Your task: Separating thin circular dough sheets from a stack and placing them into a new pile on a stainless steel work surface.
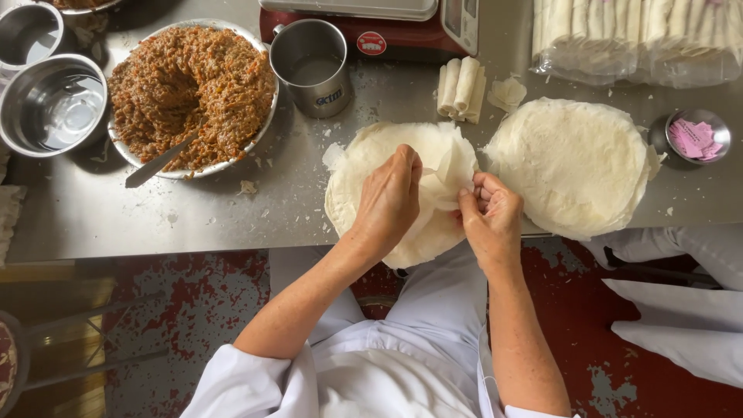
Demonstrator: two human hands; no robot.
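Observation:
A round stack of thin pale wrappers (364, 166) lies at the near edge of the steel table (116, 217). My left hand (389, 203) rests on top of the stack, fingers curled over it. Just to its right, my right hand (489, 217) pinches the lifted, folded edge of the top wrapper (449, 174). Both hands meet over that raised sheet. A second, larger stack of wrappers (573, 162) sits to the right.
A big bowl of brown minced filling (193, 85) with a spoon (159, 164) stands at the left. A metal mug (311, 66), empty steel bowls (53, 104), finished rolls (462, 87), bagged rolls (635, 39), a small dish of pink slips (696, 138) and a red scale (371, 23) surround them.

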